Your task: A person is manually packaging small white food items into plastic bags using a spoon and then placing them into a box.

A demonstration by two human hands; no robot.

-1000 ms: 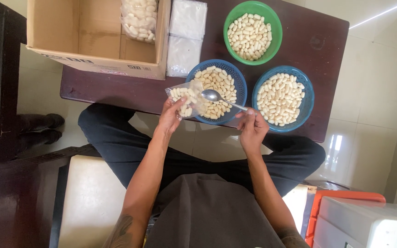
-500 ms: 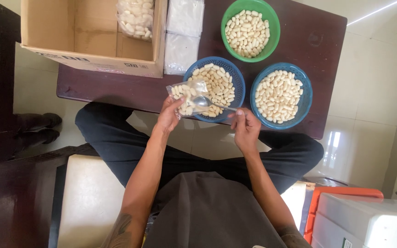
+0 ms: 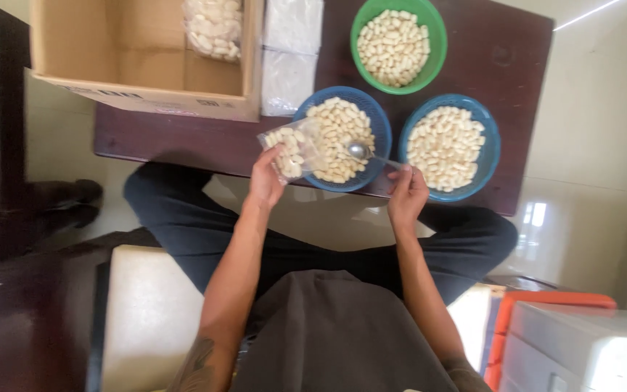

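Spoon back in the blue basket, bag held open beside it.

The left hand [image 3: 266, 178] pinches a clear plastic bag [image 3: 289, 151] part-filled with pale cocoon-like pieces, held at the near-left rim of the left blue basket [image 3: 376, 123] on the dark tabletop [image 3: 183, 141]. The right hand [image 3: 406, 196] has its grip pressed on the handle of a metal spoon [image 3: 361, 151], whose bowl has moved from the bag's mouth into the basket's pile. A second blue basket [image 3: 485, 138], green basket [image 3: 437, 43] and cardboard box [image 3: 139, 58] sit around.
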